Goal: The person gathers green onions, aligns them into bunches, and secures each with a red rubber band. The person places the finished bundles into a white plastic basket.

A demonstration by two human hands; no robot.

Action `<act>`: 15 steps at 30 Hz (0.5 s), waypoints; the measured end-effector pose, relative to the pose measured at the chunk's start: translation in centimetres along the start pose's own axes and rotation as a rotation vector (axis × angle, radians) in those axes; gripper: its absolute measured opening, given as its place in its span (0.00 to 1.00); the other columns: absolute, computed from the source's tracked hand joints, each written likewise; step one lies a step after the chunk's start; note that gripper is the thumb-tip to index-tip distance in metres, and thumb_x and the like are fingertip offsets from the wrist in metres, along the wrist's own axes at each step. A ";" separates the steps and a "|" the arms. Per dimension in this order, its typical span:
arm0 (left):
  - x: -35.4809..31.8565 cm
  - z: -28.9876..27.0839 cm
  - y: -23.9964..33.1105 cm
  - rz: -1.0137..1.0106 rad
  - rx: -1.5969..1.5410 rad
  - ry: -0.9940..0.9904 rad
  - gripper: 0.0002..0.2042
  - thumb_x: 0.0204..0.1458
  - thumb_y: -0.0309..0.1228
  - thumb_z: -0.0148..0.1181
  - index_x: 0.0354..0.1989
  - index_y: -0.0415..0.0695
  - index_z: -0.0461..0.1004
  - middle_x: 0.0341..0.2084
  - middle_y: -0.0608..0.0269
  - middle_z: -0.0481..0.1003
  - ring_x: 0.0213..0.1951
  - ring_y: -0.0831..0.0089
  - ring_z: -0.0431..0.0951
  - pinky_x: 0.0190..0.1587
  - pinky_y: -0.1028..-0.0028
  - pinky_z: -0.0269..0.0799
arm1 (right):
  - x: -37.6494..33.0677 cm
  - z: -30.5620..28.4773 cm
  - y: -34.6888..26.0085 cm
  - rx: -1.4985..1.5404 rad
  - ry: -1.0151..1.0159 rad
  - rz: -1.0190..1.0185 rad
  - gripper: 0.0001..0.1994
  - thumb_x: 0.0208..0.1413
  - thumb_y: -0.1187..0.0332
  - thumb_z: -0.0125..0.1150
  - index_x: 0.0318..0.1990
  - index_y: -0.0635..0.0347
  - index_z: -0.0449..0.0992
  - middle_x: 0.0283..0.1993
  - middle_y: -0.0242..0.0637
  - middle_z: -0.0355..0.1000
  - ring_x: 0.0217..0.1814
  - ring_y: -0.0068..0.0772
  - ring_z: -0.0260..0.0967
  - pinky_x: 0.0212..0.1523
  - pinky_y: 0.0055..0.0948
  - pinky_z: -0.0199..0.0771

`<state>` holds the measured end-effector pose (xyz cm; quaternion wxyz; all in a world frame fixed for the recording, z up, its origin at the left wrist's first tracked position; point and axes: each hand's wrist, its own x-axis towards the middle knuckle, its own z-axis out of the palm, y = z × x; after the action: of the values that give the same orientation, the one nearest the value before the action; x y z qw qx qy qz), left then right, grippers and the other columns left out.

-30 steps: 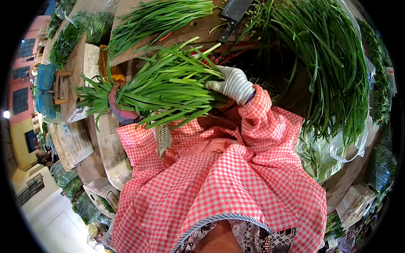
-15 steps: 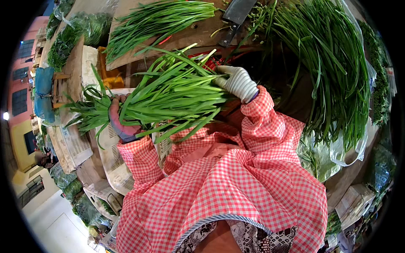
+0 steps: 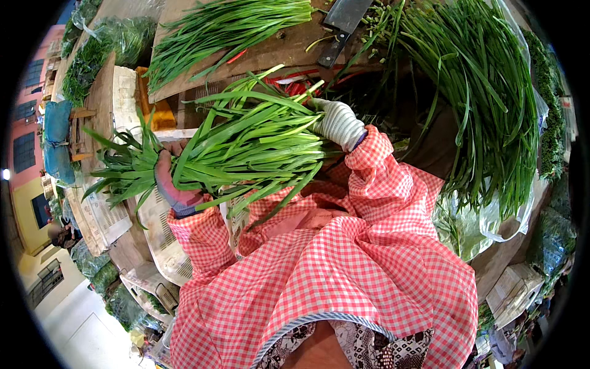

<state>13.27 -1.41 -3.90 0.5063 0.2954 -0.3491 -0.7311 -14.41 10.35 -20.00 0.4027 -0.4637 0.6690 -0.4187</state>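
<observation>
A loose bunch of garlic chives (image 3: 246, 141) lies across the front of my body, its pale stems to the right and its leafy tips fanned out to the left. My left hand (image 3: 172, 178), in a pink and grey glove with bare fingertips, wraps round the bunch near the tips. At the stem end my right hand (image 3: 338, 125), in a whitish knit glove, is closed on the chives; its fingertips are partly hidden by leaves. A few stalks stick out above the rest by my right hand.
A wooden board (image 3: 270, 52) ahead holds a neat pile of chives (image 3: 236, 31) and a cleaver (image 3: 344, 21). On the right hangs a large heap of chives (image 3: 476, 104) over clear plastic (image 3: 464, 230). White plastic crates (image 3: 163, 224) stand at the left, near an orange container (image 3: 161, 114).
My right hand has shifted slightly left with the stem end. My left hand has moved a little left and down, and the leaf tips spread further left. Both hands keep their hold.
</observation>
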 end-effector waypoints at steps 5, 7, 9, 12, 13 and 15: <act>-0.5 -1.5 -0.1 -0.020 0.015 -0.051 0.04 0.54 0.29 0.47 0.30 0.45 0.61 0.22 0.69 0.55 0.28 0.72 0.55 0.36 0.68 0.57 | 1.1 -1.2 2.2 -0.919 -0.188 -0.169 0.11 0.52 0.71 0.49 0.41 0.64 0.72 0.25 0.40 0.74 0.25 0.37 0.72 0.30 0.30 0.73; -1.0 -2.3 -0.2 -0.092 0.036 0.029 0.06 0.55 0.32 0.47 0.30 0.45 0.61 0.23 0.68 0.59 0.31 0.71 0.60 0.38 0.69 0.60 | 0.8 -2.0 2.1 -0.909 -0.093 -0.207 0.06 0.45 0.69 0.53 0.31 0.54 0.75 0.19 0.37 0.71 0.21 0.39 0.71 0.24 0.36 0.71; -1.4 -3.2 -0.3 -0.098 0.096 0.107 0.07 0.55 0.33 0.48 0.29 0.44 0.61 0.25 0.67 0.61 0.33 0.70 0.63 0.41 0.68 0.61 | 0.0 -4.1 1.7 -0.843 0.018 -0.104 0.04 0.47 0.67 0.53 0.29 0.53 0.74 0.22 0.38 0.72 0.24 0.41 0.72 0.24 0.37 0.71; -0.8 -5.3 0.8 -0.010 0.163 0.192 0.09 0.55 0.36 0.48 0.33 0.42 0.66 0.30 0.61 0.70 0.34 0.67 0.72 0.40 0.67 0.69 | -2.4 -10.6 1.3 -0.841 0.264 0.160 0.08 0.52 0.62 0.51 0.28 0.53 0.73 0.21 0.40 0.70 0.25 0.42 0.71 0.24 0.38 0.72; -1.0 -6.2 1.2 -0.019 0.184 0.208 0.10 0.55 0.36 0.48 0.34 0.42 0.67 0.30 0.60 0.72 0.33 0.67 0.73 0.40 0.67 0.71 | -3.2 -12.8 1.2 -0.998 0.294 0.087 0.09 0.52 0.62 0.51 0.27 0.55 0.73 0.20 0.41 0.70 0.24 0.41 0.71 0.25 0.38 0.71; -1.1 -7.7 1.0 -0.008 0.192 0.209 0.12 0.57 0.35 0.44 0.38 0.39 0.70 0.31 0.58 0.74 0.33 0.65 0.76 0.38 0.67 0.73 | -4.2 -15.9 0.9 -0.799 0.463 0.153 0.11 0.50 0.61 0.53 0.28 0.59 0.75 0.20 0.45 0.71 0.24 0.43 0.71 0.27 0.39 0.70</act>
<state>20.17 -2.27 -7.48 0.5064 0.4183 -0.3615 -0.6618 -28.35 17.53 -15.05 0.0623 -0.4261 0.8824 -0.1897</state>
